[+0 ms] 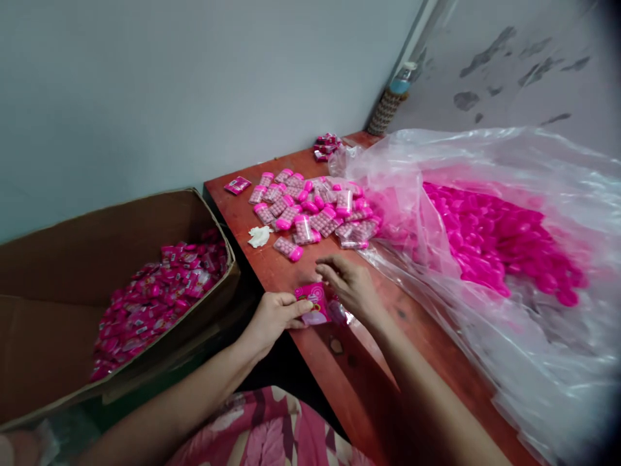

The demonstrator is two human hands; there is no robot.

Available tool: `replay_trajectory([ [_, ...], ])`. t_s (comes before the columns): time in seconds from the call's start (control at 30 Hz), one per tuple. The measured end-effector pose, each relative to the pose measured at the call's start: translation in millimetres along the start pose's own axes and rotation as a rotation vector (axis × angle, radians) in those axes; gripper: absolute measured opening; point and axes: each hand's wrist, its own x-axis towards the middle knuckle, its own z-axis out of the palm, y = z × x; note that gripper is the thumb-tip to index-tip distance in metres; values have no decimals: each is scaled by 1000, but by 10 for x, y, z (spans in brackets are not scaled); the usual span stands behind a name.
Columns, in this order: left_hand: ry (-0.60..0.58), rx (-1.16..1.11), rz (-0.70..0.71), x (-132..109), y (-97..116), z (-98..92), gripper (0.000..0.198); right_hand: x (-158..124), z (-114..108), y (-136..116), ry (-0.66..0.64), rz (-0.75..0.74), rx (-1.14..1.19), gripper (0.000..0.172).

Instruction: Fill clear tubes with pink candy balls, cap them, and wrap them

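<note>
My left hand (276,316) pinches a pink printed packet (313,304) by its left side, thumb on top, above the table's near edge. Just right of it, my right hand (350,285) hovers with loosely bent fingers, apart from the packet, and nothing shows in them. Beside the packet, under my right wrist, is a shiny clear and pink item (339,312) that I cannot make out well. Farther back on the table lies a pile of small clear containers with pink caps (310,210), filled with pale pink balls. One such container (288,248) lies nearest my hands.
On the left, an open cardboard box (220,249) holds many pink packets (160,298). A large clear plastic bag (548,362) full of bright pink pieces (485,239) covers the red table's (369,353) right side. A white scrap (259,236) and a bottle (402,77) are farther back.
</note>
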Motion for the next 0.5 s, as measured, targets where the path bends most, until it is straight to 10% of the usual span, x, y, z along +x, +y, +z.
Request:
replay_trajectory([
  [0.23, 129, -162, -40, -145, 94, -245, 27, 936, 245, 21, -455, -813, -802, 42],
  [0.5, 233, -387, -68, -114, 261, -378, 13, 821, 210, 207, -534, -777, -640, 35],
])
